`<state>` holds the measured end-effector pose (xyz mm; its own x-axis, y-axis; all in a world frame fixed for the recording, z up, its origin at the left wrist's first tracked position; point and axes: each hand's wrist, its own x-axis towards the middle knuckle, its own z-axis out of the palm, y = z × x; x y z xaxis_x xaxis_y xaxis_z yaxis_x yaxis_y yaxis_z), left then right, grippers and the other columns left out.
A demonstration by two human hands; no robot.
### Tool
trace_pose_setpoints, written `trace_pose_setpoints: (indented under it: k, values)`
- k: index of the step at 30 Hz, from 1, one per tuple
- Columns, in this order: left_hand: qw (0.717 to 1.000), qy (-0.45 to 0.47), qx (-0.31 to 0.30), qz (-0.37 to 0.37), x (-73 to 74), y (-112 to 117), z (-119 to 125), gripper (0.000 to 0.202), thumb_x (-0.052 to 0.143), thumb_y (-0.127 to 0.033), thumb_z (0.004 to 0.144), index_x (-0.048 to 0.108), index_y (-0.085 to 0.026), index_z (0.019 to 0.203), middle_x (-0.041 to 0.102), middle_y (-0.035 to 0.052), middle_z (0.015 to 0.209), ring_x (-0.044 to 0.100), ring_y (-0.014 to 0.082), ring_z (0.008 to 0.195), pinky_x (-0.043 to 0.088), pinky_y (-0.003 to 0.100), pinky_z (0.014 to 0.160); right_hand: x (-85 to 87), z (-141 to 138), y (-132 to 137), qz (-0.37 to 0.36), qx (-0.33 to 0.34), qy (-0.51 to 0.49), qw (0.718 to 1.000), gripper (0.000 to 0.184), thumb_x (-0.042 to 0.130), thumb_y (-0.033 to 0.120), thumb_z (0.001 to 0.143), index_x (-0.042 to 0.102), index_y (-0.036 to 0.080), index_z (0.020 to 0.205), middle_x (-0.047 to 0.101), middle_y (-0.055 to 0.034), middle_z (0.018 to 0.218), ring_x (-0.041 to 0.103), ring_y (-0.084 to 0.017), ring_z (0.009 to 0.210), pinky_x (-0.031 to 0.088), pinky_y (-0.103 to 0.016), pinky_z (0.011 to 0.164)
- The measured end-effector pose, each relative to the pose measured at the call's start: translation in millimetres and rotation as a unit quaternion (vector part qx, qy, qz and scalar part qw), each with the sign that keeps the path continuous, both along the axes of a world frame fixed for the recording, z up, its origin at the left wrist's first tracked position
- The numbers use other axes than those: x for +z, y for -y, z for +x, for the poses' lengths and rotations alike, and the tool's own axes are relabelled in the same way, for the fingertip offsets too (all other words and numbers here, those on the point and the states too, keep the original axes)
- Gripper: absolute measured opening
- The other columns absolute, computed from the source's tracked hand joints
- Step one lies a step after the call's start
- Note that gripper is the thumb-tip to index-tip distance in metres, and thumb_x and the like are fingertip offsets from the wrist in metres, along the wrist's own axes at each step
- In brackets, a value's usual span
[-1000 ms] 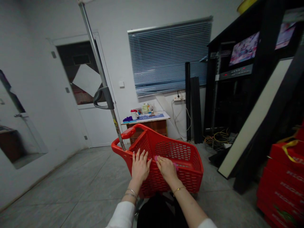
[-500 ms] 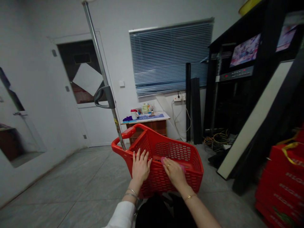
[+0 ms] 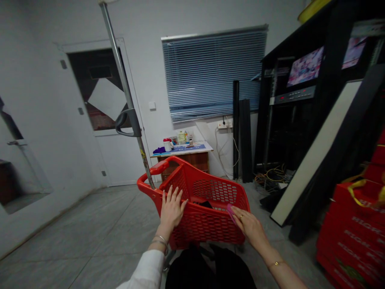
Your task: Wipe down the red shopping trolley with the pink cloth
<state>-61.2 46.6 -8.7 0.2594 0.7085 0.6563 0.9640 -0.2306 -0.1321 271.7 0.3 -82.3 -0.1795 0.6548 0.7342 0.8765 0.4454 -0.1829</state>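
A red plastic shopping cart (image 3: 207, 224) with perforated sides stands right in front of me. My left hand (image 3: 171, 208) lies on its near rim close to the handle end, fingers spread. Further along the same rim, my right hand (image 3: 248, 224) presses a pink cloth (image 3: 231, 212) against the edge near the front corner. The fingers of the right hand are closed over the cloth, which mostly hides under them. Something dark (image 3: 206, 204) shows inside the basket. A grey metal pole (image 3: 118, 60) with a grey grip (image 3: 129, 123) rises from the cart's handle end.
Behind the cart stands a small desk (image 3: 192, 149) with containers and a purple cloth. Stacked red boxes (image 3: 345, 237) are at the right, beside a leaning pale panel (image 3: 315, 152) and a black rack (image 3: 279, 132) with screens. Loose cables (image 3: 272, 176) lie on the floor.
My right hand has slid with the pink cloth to the right along the rim, toward the cart's front corner. My left hand stays on the rim. The view has shifted slightly.
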Motion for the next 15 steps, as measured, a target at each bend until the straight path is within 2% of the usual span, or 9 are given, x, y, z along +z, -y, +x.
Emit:
trace_pose_setpoints:
  k: [3,6,9,10,11,13,15]
  values:
    - [1.0,-0.009,0.013,-0.001,1.2,-12.4,-8.0,0.051,0.034,-0.047,0.099,0.056,-0.021,0.137,0.046,0.0069,0.151,0.021,0.0301,0.148,0.017,0.055,0.121,-6.0,-13.7,6.8,0.004,-0.015,0.001,1.0,0.037,0.039,0.029,0.099,0.064,0.025,0.126,0.069,-0.0034,0.122,0.068,-0.018,0.107,0.055,-0.033,0.093]
    - [0.998,-0.003,0.063,-0.013,4.4,-26.1,-13.4,0.051,0.033,-0.043,0.099,0.053,-0.02,0.139,0.042,0.0093,0.153,0.021,0.0319,0.148,0.018,0.059,0.118,-6.8,-41.8,14.1,0.015,-0.025,0.001,1.0,0.038,0.037,0.025,0.099,0.066,0.023,0.123,0.07,-0.005,0.12,0.069,-0.018,0.106,0.055,-0.032,0.09]
    - [0.992,0.02,0.119,-0.041,0.1,-27.2,-0.5,0.052,0.032,-0.039,0.099,0.05,-0.014,0.141,0.04,0.0141,0.153,0.025,0.0361,0.146,0.018,0.065,0.116,3.0,-58.5,15.6,0.022,-0.006,0.001,1.0,0.037,0.037,0.025,0.099,0.069,0.024,0.118,0.072,-0.0045,0.114,0.071,-0.016,0.1,0.055,-0.028,0.084]
    - [0.992,0.018,0.109,-0.056,-5.1,-22.6,9.6,0.052,0.032,-0.04,0.099,0.05,-0.014,0.141,0.041,0.0144,0.153,0.026,0.0363,0.146,0.018,0.065,0.115,8.6,-58.6,13.3,0.027,0.001,-0.003,1.0,0.036,0.038,0.026,0.099,0.07,0.024,0.116,0.073,-0.004,0.112,0.071,-0.015,0.098,0.055,-0.026,0.082]
    - [0.995,0.011,0.072,-0.07,-12.5,-15.8,22.2,0.052,0.032,-0.041,0.1,0.049,-0.015,0.142,0.041,0.0132,0.153,0.027,0.0337,0.146,0.021,0.062,0.116,14.8,-56.2,9.3,0.035,0.003,-0.009,0.999,0.035,0.04,0.028,0.099,0.071,0.024,0.114,0.074,-0.0037,0.111,0.072,-0.015,0.096,0.055,-0.025,0.08]
    - [0.995,0.014,0.002,-0.098,-32.1,2.7,51.9,0.054,0.031,-0.044,0.1,0.048,-0.017,0.143,0.042,0.011,0.153,0.031,0.0304,0.145,0.027,0.058,0.116,27.2,-46.6,-2.9,0.049,-0.005,-0.022,0.999,0.034,0.041,0.032,0.099,0.071,0.023,0.114,0.074,-0.0045,0.112,0.072,-0.015,0.095,0.054,-0.025,0.079]
    - [0.994,0.031,-0.047,-0.097,-52.7,21.6,79.9,0.055,0.033,-0.048,0.099,0.047,-0.018,0.143,0.04,0.0102,0.154,0.028,0.0298,0.146,0.031,0.054,0.116,36.0,-37.5,-17.4,0.029,0.0,-0.005,1.0,0.035,0.041,0.032,0.1,0.072,0.022,0.112,0.074,-0.0053,0.111,0.071,-0.015,0.095,0.052,-0.026,0.082]
